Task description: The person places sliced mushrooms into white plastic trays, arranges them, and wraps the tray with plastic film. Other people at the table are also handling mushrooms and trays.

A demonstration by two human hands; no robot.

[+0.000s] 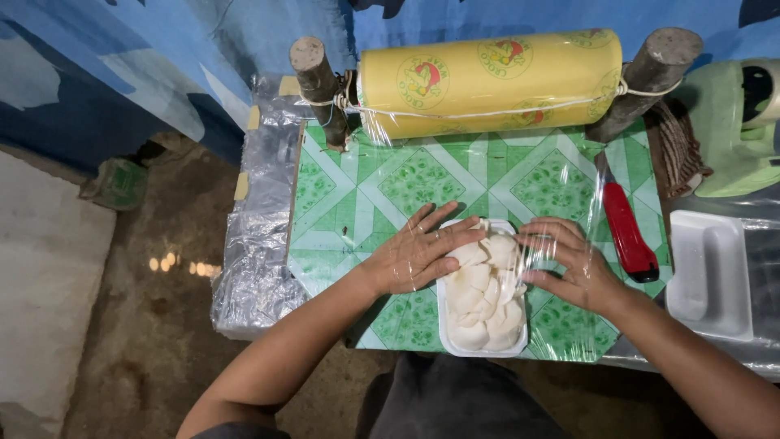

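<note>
**Two hands press clear wrap over a tray of white pieces**

A white foam tray (481, 345) sits in the lower middle of the frame, on a bench (357, 191) with a green and white patterned top. The tray is longer than it is wide. Its long side runs up and down the picture, from the person's body toward the big yellow roll of cling film (487, 81) at the top. The tray is full of white, round food pieces (486, 293).

A sheet of clear wrap (455, 175) comes down from the roll and lies over the far end of the tray and over both hands.

The left hand (418, 256) comes in from the lower left. It lies flat and open, fingers spread and pointing to the upper right, with its fingertips on the top left part of the tray. It grips nothing; it just presses down.

The right hand (569, 264) comes in from the lower right. Its fingers are bent a little and point left, touching the top right edge of the tray. I cannot tell if it pinches the wrap.

A red box cutter (627, 232) lies just right of the right hand. An empty white foam tray (708, 272) sits at the right edge.
</note>
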